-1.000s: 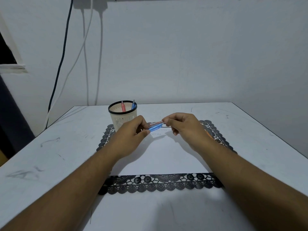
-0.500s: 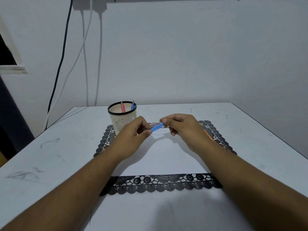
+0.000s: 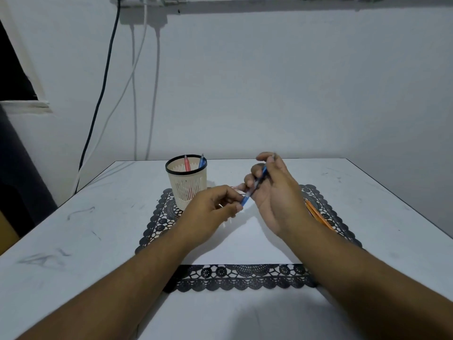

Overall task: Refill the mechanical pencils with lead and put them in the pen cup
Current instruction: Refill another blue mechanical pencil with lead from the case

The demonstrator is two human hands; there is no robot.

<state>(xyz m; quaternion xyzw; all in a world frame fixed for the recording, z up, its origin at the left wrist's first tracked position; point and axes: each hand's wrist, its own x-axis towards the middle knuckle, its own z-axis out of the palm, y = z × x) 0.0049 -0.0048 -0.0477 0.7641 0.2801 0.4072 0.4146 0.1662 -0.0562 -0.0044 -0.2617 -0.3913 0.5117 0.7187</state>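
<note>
Hands meet above the middle of a white placemat [image 3: 245, 244] trimmed with black lace, which lies on the white tabletop [image 3: 73, 231]. The right hand [image 3: 274, 190] is raised with its palm turned left, its fingers curled round a blue mechanical pencil [image 3: 255, 186] that slants from upper right down to lower left. The left hand [image 3: 208, 214] sits lower and pinches the pencil's lower end between thumb and fingertips. The pencil is held in the air, clear of the mat.

The pen cup [image 3: 187, 185], a cream slatted tub with a black rim, stands on the mat's far left corner, just left of the hands. A red pencil [image 3: 186, 163] and a blue pencil [image 3: 201, 161] lean inside it, tips poking above the rim. Orange pencils [image 3: 318, 214] lie on the mat's right lace border, partly hidden behind the right wrist.

Bare tabletop stretches left and right of the mat out to the dark table edges, and a strip runs between the mat's far edge and the wall. Cables [image 3: 137, 94] hang down the wall behind the far left corner.
</note>
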